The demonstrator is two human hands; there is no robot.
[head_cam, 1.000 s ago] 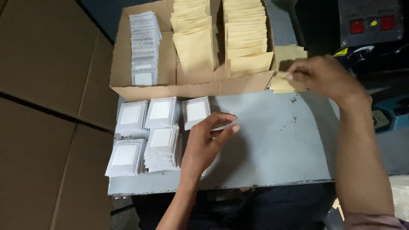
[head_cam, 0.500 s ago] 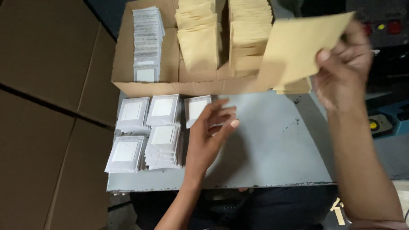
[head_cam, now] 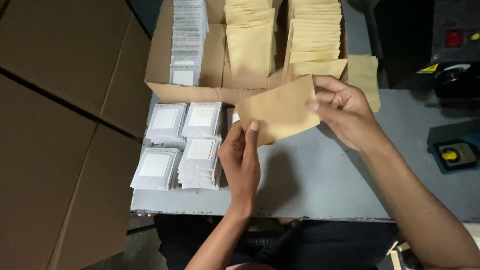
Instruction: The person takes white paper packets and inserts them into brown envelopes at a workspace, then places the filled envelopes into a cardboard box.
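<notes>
Desk edge: nearest to us we see the grey desk (head_cam: pixel 320 185), its front rim worn and chipped, dark space below it.
Left hand: our left hand (head_cam: pixel 241 159) rises from the near edge, fingers together and pointing away, pinching the lower left corner of a tan paper envelope (head_cam: pixel 278 111).
Right hand: our right hand (head_cam: pixel 345 111) comes in from the right, thumb on the front of the envelope's right edge, fingers curled behind it; both hands are closed on this one envelope.
Envelope: it hangs tilted just above the desk, right end higher, its top corner in front of the box wall.
White packets: left of the left hand lie stacks of white packets (head_cam: pixel 200 156) with pale square windows, two near and two farther, touching one another; another packet peeks out behind the envelope.
Loose envelopes: a few tan envelopes (head_cam: pixel 364 75) lie on the desk beside the box's right side.
Box: farther off we see an open cardboard box (head_cam: pixel 165 75) holding a row of white packets on the left and two rows of tan envelopes.
Far right: a dark machine (head_cam: pixel 452 55) with a red button stands beyond, and a yellow knob (head_cam: pixel 450 155) sits on a small black unit nearer.
Left side: flat brown cardboard (head_cam: pixel 60 125) fills the left.
</notes>
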